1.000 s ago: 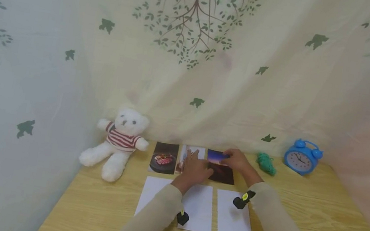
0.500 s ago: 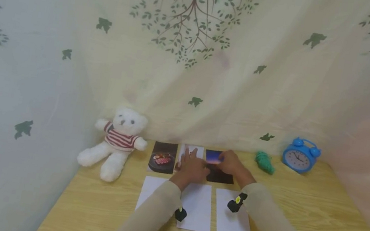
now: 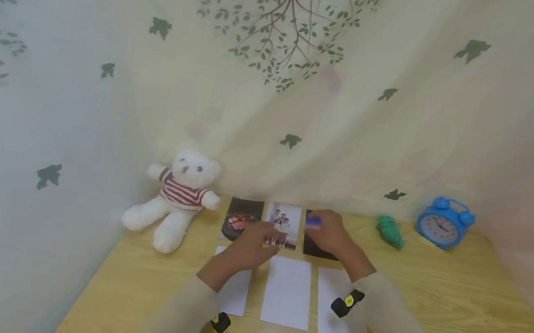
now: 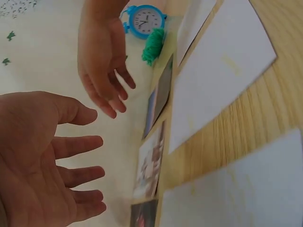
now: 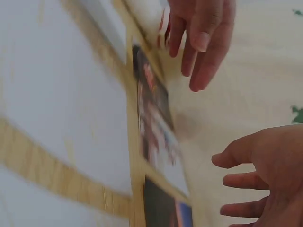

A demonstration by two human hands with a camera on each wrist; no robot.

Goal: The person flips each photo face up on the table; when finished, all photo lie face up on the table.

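On the wooden counter (image 3: 474,316), a plated-meat photo (image 3: 242,209), a group portrait (image 3: 287,219) and a blue-and-black photo (image 3: 314,247) lie in a row behind three white paper sheets (image 3: 288,298). The left hand (image 3: 250,247) hovers across the first two, the right hand (image 3: 330,236) over the third, each grip released.

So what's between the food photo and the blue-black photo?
The group photo, seen in the head view, lies between the food photo and the blue-black photo.
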